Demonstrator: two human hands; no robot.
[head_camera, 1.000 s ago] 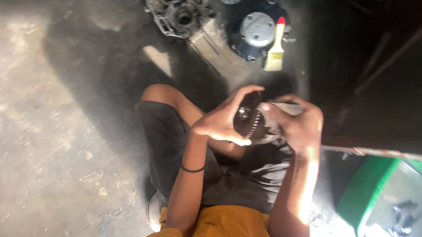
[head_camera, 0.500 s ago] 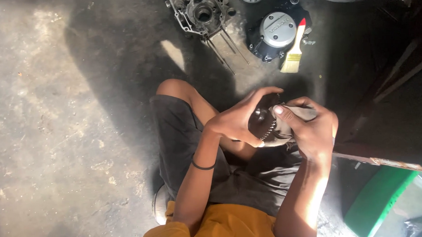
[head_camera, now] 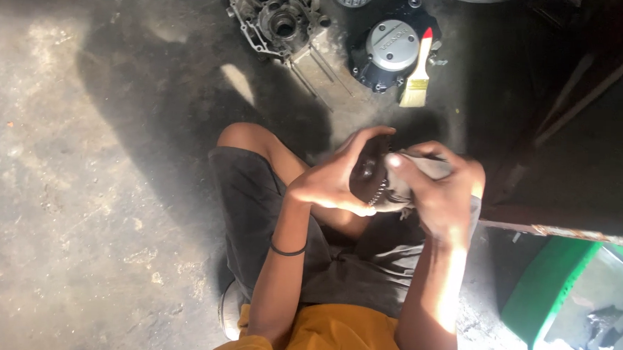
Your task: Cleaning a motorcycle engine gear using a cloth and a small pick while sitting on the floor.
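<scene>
Gripping a dark toothed part [head_camera: 368, 178], both hands [head_camera: 335, 179] [head_camera: 438, 193]; its axis unclear.

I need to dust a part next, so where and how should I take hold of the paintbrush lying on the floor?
Grip the paintbrush by its pale wooden handle just below the red tip, coming from above. It lies flat on the concrete floor, bristles toward the person, red end away, close beside the round dark engine cover; its right side looks clearer for the fingers.
</scene>
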